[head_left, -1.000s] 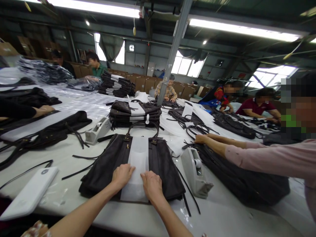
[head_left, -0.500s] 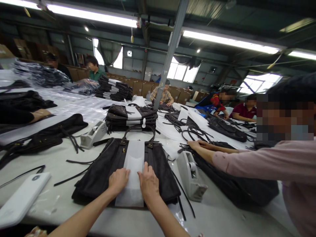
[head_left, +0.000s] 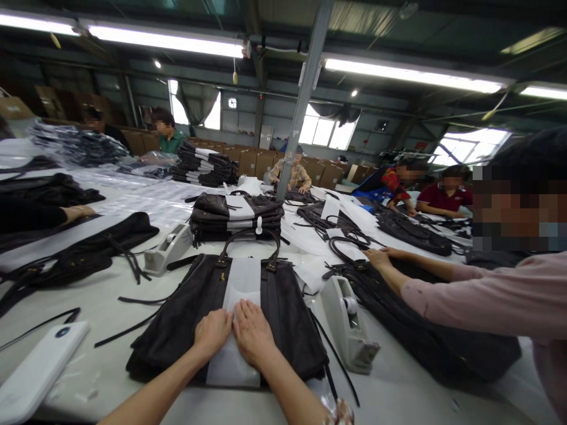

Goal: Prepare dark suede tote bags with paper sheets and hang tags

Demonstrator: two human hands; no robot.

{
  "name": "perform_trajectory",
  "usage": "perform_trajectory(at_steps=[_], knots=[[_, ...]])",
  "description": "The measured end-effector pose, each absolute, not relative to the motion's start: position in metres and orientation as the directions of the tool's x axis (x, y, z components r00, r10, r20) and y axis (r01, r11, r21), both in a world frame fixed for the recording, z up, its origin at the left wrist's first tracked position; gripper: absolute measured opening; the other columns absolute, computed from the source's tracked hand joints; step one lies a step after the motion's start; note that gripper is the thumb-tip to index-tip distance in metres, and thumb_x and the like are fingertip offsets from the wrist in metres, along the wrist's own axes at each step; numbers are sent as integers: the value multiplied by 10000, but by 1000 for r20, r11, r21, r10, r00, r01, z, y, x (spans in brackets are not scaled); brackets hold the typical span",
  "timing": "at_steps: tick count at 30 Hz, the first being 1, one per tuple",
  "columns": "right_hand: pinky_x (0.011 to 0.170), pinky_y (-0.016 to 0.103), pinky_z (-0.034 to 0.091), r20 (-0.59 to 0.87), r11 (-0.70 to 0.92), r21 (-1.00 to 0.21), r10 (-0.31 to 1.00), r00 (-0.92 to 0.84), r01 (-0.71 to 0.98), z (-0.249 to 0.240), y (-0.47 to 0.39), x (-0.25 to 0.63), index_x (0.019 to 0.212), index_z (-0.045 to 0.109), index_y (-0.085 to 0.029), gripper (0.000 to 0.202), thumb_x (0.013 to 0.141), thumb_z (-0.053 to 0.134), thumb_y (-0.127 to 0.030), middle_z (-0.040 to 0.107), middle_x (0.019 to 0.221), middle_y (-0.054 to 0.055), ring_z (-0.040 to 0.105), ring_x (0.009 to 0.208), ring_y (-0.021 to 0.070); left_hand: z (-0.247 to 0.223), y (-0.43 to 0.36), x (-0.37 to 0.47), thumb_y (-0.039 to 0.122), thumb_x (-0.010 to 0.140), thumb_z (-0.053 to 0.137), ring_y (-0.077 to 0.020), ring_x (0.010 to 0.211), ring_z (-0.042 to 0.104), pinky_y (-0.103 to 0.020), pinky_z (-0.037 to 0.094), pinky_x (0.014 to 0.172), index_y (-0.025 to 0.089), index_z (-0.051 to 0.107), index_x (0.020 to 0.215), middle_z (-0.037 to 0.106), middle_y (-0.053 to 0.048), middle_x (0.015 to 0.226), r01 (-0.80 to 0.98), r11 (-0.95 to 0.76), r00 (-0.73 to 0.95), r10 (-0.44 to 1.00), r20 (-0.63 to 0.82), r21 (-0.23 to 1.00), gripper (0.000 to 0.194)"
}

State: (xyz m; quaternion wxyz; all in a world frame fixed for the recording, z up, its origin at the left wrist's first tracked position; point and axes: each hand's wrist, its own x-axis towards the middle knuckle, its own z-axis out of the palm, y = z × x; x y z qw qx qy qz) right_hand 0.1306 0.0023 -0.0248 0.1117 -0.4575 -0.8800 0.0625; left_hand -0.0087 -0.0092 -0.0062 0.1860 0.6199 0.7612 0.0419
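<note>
A black handbag (head_left: 177, 321) lies flat on the table, its looped handles pointing away from me. Down its middle runs a white paper strip (head_left: 245, 274). My right hand (head_left: 253, 330) rests flat on the strip with its fingers stretched out. Just beside it, my left hand (head_left: 213, 332) has its fingers curled and pressed together at the strip's left edge; whether it pinches the paper is hidden. Thin black straps (head_left: 133, 321) trail from both sides of the bag.
Tape dispensers stand left (head_left: 168, 249) and right (head_left: 349, 324) of the bag. Stacked black bags (head_left: 237, 217) lie behind it. A white phone (head_left: 42, 369) is at the left front. At the right, a person's hands (head_left: 385, 260) touch another black bag (head_left: 443, 330).
My right hand has moved left and lies flatter on the paper strip, close to my left hand. The hands of the person at the right have moved rightward.
</note>
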Motion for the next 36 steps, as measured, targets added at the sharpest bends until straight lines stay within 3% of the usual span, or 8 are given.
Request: perform_trajectory(at_steps=[9,18,25,27,30,33,36], knots=[[1122,450,275,149,584,-227,812,-564,780,-29,4,131,1393,409,-165,499,970,307,-410,367,1476,117,311,1372,242,-2,-7,-15,365,959,239,-270,972,669,-344,498,803,154,678,917,707,-167,1000,925,210,-137,961,-239,317,489],[1141,456,220,157,630,-212,777,-610,748,-26,3,134,1410,378,-181,497,975,275,-398,329,1498,105,271,1391,232,-4,-6,-12,251,947,268,-283,961,671,-368,495,801,106,608,1024,693,-197,1008,932,206,-134,960,-246,299,377],[1130,487,218,144,606,-240,795,-589,758,-25,3,133,1408,381,-219,506,961,306,-444,357,1484,104,279,1384,277,-3,-5,-16,294,951,256,-274,944,668,-359,493,806,123,626,985,696,-174,962,939,193,-131,965,-226,283,409],[1133,487,215,143,591,-256,806,-575,765,-25,2,133,1409,381,-223,508,961,294,-446,356,1485,102,278,1384,280,4,-11,-11,271,950,227,-288,956,656,-396,489,820,116,562,1158,682,-183,986,950,178,-142,978,-154,256,423],[1148,479,195,130,603,-266,795,-592,752,-27,4,133,1444,320,-201,533,955,312,-415,298,1513,108,236,1401,281,3,-23,1,238,944,233,-285,1216,507,-434,404,987,175,371,1390,530,-185,1313,976,-42,13,991,136,213,472],[1158,470,182,77,611,-260,785,-615,747,-32,9,132,1469,259,-167,580,938,362,-376,237,1535,110,179,1419,283,-21,-33,11,403,949,302,-284,1395,258,-423,285,1106,162,235,1469,286,-154,1515,936,-289,218,924,315,202,577],[1165,447,177,-2,560,-289,811,-585,776,-37,15,129,1448,320,-169,517,959,296,-334,252,1532,83,194,1417,267,-54,-38,13,578,909,322,-320,1402,227,-443,289,1097,119,64,1499,232,-194,1527,907,-368,292,900,325,203,791]])
